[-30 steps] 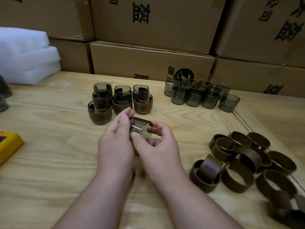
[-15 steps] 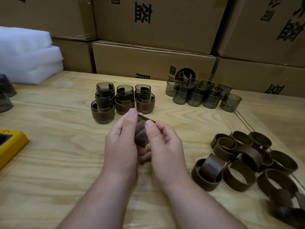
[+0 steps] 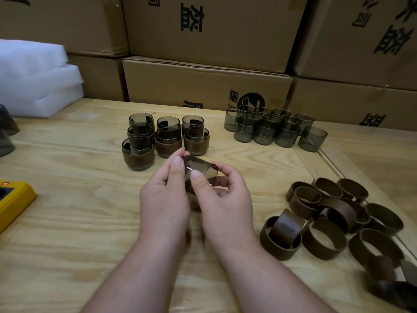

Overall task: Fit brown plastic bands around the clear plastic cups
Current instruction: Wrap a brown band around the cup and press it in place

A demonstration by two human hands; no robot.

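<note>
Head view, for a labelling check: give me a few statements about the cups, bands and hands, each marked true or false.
1. Both hands, left hand and right hand, hold one cup. True.
2. The loose bands lie to the person's left. False: they lie to the right.
3. The banded cups stand beyond the hands. True.
4. The plain cups are stacked on the yellow device. False: they stand on the table at far right.

Cardboard boxes (image 3: 207,84) bear partly cut-off black Chinese characters
</note>
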